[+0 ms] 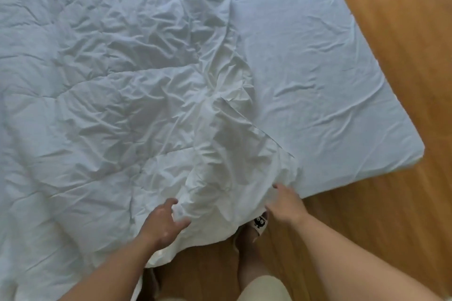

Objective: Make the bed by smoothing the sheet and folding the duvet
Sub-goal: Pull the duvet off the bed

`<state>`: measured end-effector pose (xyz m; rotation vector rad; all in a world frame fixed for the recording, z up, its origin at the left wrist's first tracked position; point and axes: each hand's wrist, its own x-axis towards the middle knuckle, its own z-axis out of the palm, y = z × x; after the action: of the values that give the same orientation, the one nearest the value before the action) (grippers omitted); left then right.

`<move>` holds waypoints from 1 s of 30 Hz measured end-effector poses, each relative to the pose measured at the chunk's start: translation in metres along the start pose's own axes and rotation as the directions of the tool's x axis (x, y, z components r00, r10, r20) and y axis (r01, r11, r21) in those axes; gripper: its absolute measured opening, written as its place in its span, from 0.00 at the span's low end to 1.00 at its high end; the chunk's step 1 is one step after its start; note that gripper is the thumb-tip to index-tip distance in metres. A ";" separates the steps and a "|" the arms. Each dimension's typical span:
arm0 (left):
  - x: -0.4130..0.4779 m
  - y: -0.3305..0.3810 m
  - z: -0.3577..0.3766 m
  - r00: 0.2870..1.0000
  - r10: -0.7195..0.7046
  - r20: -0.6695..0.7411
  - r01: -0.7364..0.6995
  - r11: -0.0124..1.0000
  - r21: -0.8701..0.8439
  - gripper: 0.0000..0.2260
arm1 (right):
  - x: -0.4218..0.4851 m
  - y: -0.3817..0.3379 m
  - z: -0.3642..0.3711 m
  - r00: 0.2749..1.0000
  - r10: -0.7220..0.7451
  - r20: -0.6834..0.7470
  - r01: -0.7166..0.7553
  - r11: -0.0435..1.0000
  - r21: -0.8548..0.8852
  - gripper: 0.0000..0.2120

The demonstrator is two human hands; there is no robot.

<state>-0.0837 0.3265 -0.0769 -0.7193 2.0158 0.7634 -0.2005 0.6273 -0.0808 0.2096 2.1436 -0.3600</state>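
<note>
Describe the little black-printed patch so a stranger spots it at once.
Find the crumpled white duvet and follow its near edge to where it overhangs the wooden floor. Just beside the right hand sits a small white patch, the only thing bearing a black print.

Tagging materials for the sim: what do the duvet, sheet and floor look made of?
Duvet: white fabric, likely cotton, matte, densely creased, puffy. Sheet: pale matte fabric, taut, few wrinkles. Floor: wood or laminate, satin, visible grain.
</note>
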 end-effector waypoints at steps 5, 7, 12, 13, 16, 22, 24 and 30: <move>0.068 0.107 0.036 0.960 0.007 -0.281 -0.068 0.976 -0.208 0.23 | 0.082 -0.059 -0.048 0.936 -0.352 -0.024 0.344 0.892 0.292 0.50; 0.073 0.132 0.057 0.938 -0.041 -0.343 -0.067 0.953 -0.296 0.15 | 0.091 -0.089 -0.042 0.896 -0.442 0.050 0.384 0.825 0.416 0.51; 0.062 0.167 0.105 0.896 -0.147 -0.418 -0.081 0.874 -0.480 0.08 | 0.100 -0.110 -0.006 0.905 -0.419 -0.069 0.422 0.868 0.261 0.44; 0.060 0.169 0.109 0.881 -0.159 -0.447 -0.091 0.868 -0.489 0.08 | 0.104 -0.103 -0.008 0.904 -0.419 -0.082 0.426 0.876 0.225 0.38; 0.050 0.177 0.115 0.878 -0.126 -0.461 -0.126 0.870 -0.477 0.07 | 0.107 -0.077 -0.034 0.885 -0.452 -0.110 0.465 0.850 0.245 0.20; 0.029 0.241 0.122 0.829 0.045 -0.557 -0.296 0.880 -0.370 0.09 | 0.086 -0.009 -0.104 0.859 -0.453 -0.238 0.502 0.836 0.222 0.03; 0.021 0.267 0.122 0.807 0.063 -0.587 -0.327 0.875 -0.357 0.07 | 0.076 0.006 -0.132 0.864 -0.423 -0.272 0.488 0.838 0.247 0.03; -0.017 0.334 0.118 0.694 0.068 -0.717 -0.431 0.837 -0.338 0.09 | 0.040 0.024 -0.212 0.822 -0.478 -0.310 0.552 0.803 0.224 0.04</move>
<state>-0.2568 0.6331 -0.0335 -1.1472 2.6713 1.3645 -0.3807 0.7211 -0.0054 -0.1871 2.3545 -1.0408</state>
